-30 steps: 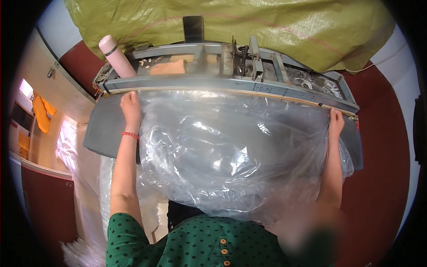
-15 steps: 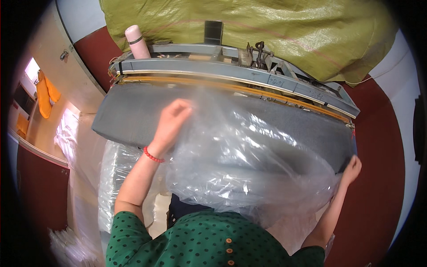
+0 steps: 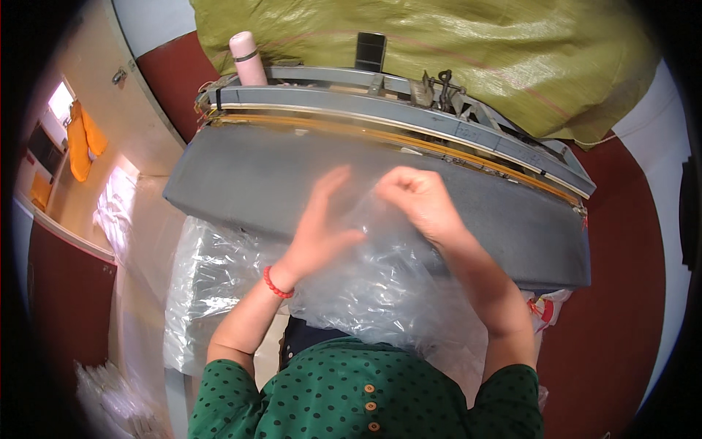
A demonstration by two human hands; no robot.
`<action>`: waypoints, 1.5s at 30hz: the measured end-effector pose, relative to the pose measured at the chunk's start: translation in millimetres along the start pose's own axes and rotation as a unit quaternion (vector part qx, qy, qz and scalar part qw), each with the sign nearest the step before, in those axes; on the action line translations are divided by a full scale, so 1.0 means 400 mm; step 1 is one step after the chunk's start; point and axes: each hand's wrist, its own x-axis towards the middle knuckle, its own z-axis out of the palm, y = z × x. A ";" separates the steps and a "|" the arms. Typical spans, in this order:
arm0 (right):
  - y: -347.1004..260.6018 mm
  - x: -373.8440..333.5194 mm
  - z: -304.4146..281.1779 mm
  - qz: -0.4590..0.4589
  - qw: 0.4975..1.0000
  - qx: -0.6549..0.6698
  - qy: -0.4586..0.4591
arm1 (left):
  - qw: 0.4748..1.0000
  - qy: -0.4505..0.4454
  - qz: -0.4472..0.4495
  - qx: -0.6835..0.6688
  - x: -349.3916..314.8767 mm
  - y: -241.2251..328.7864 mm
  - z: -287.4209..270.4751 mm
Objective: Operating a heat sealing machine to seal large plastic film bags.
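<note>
Yellow-green woven plastic sheet (image 3: 453,36) behind long grey cloth-covered counter (image 3: 512,227). Long grey metal frame (image 3: 329,102) along counter's far edge. Crumpled clear plastic film (image 3: 373,293) bunched at counter's near edge, upper end raised over counter. Right hand (image 3: 420,201) above counter, fingertips pinched together on film. Left hand (image 3: 318,234), blurred, above counter's near edge, thumb and fingers spread apart. Pink cylindrical bottle (image 3: 247,58) beyond counter's far left. Red bead bracelet (image 3: 276,284) near side of counter.
</note>
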 end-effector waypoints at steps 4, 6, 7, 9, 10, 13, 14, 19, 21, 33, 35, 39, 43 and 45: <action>0.000 -0.027 -0.115 -0.065 0.981 0.054 0.177 | 0.888 -0.377 -0.216 -0.149 -0.110 -0.072 -0.061; 0.008 -0.059 -0.229 -0.143 0.945 -0.079 0.282 | 0.840 -0.481 -0.229 -0.101 -0.228 -0.125 -0.103; 0.014 -0.086 -0.302 -0.149 0.921 -0.155 0.325 | 0.825 -0.492 -0.263 -0.091 -0.291 -0.159 -0.128; 0.054 -0.133 -0.459 -0.115 0.861 -0.233 0.436 | 0.782 -0.553 -0.286 0.012 -0.399 -0.244 -0.228; 0.087 -0.171 -0.539 -0.130 0.833 -0.258 0.471 | 0.752 -0.552 -0.319 0.165 -0.442 -0.276 -0.301; 0.189 -0.296 -0.799 -0.099 0.757 -0.358 0.537 | 0.664 -0.478 -0.392 0.421 -0.445 -0.351 -0.601; 0.228 -0.346 -0.870 -0.020 0.752 -0.342 0.564 | 0.686 -0.368 -0.419 0.467 -0.408 -0.354 -0.705; 0.404 -0.544 -1.054 -0.012 0.681 -0.366 0.634 | 0.603 0.303 -0.010 0.738 -0.128 -0.286 -0.850; 0.433 -0.608 -1.075 0.013 0.681 -0.337 0.650 | 0.679 0.326 -0.036 0.657 -0.066 -0.278 -0.737; 0.429 -0.742 -1.049 0.239 0.606 -0.497 0.574 | 0.744 -0.010 -0.406 0.531 -0.031 -0.678 -0.622; 0.413 -0.736 -1.048 0.250 0.596 -0.513 0.564 | 0.767 0.009 -0.395 0.505 -0.040 -0.709 -0.664; 0.405 -0.720 -1.041 0.196 0.592 -0.521 0.583 | 0.768 0.270 -0.263 0.518 -0.014 -0.674 -0.639; 0.392 -0.705 -1.025 0.246 0.562 -0.537 0.579 | 0.929 0.221 -0.225 0.194 0.051 -0.462 -0.409; 0.378 -0.689 -1.011 0.318 0.516 -0.554 0.570 | 0.966 0.090 -0.240 -0.041 0.038 -0.294 -0.249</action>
